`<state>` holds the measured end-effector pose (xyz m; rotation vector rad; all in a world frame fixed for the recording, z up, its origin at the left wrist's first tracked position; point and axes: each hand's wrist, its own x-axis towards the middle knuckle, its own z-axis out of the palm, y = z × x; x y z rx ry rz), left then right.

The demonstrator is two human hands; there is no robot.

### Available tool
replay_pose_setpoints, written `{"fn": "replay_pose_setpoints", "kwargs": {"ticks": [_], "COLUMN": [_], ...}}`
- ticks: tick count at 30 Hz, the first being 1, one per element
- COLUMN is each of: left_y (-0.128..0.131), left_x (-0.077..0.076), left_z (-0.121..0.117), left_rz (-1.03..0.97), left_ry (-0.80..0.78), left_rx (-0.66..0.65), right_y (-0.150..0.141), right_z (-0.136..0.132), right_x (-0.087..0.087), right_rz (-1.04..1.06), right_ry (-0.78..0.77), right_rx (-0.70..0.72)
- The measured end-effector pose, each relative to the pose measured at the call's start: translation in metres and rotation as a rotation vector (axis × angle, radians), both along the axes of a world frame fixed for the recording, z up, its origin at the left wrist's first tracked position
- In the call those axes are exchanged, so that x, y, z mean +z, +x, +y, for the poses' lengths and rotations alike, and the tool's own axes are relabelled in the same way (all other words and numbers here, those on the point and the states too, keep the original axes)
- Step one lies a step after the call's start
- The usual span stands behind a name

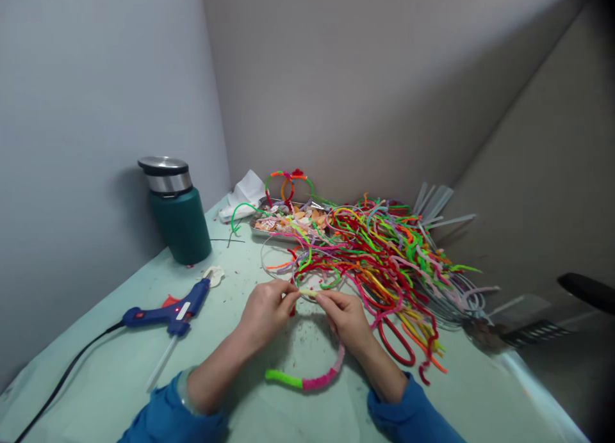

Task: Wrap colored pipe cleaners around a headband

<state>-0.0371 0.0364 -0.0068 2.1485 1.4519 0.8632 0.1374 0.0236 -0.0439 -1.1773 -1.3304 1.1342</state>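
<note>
My left hand and my right hand are close together over the table, fingers pinched. Between them runs a short pale yellow pipe cleaner, one end in each hand. Below my right hand curves a hoop wrapped in fuzzy green, magenta and light pink. Its upper part is hidden by my hands, so I cannot tell how the yellow piece joins it. A bit of dark red shows under my left fingers. To the right, red-handled scissors lie partly under a big heap of coloured pipe cleaners.
At left lies a blue glue gun, its red light on and cord trailing forward. Behind it stands a green bottle. A metal tray of shells, wrapped rings and white paper sit at the back. Clear glue sticks lie beyond the heap.
</note>
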Motion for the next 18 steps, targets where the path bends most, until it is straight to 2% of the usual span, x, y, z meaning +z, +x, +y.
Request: {"fn": "replay_pose_setpoints", "kwargs": {"ticks": [6, 11, 14, 18], "left_y": [-0.0006, -0.0026, -0.0035, -0.0055], "left_x": [0.0005, -0.0031, 0.0000, 0.0054], "left_z": [0.0076, 0.0074, 0.0060, 0.0066], "left_rz": [-0.295, -0.599, -0.681, -0.598], "left_ry": [-0.411, -0.797, -0.860, -0.775], "left_rx": [-0.020, -0.180, -0.231, -0.247], "right_y": [0.0003, 0.0007, 0.0015, 0.0030], "right_z": [0.0002, 0.0009, 0.0002, 0.0000], "right_x": [0.0019, 0.0018, 0.0003, 0.0008], "right_rz": [-0.008, -0.004, -0.007, 0.008], "right_ry": [0.005, 0.001, 0.000, -0.010], "right_rx": [0.014, 0.021, 0.025, 0.013]}}
